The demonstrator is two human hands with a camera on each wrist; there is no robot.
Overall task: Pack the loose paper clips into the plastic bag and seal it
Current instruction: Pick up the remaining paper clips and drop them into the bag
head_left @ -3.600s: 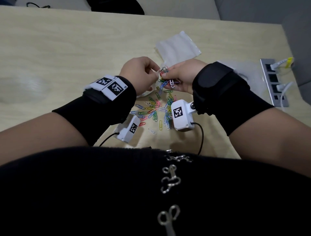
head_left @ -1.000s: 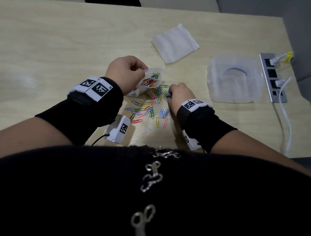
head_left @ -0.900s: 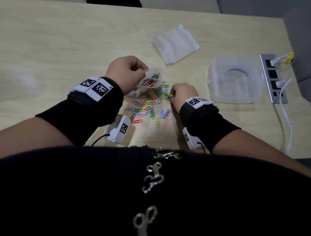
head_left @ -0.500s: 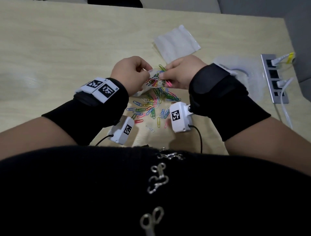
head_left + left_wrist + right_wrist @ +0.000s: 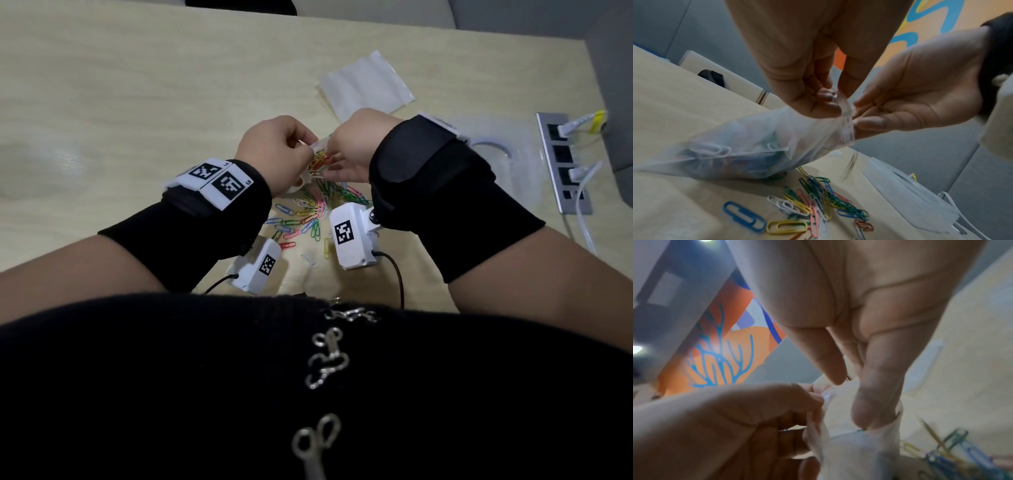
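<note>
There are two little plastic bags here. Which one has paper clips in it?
The bag that the left hand pinches at its mouth: coloured clips show through it. The other bag lies flat farther back on the table.

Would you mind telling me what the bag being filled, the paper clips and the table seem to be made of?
Bag: thin, frosted, translucent plastic film; it crumples and the clips show through.
Paper clips: bent wire loops, probably metal under a glossy coloured coating.
Table: pale wood-grain top, smooth with soft glare, possibly laminate.
</note>
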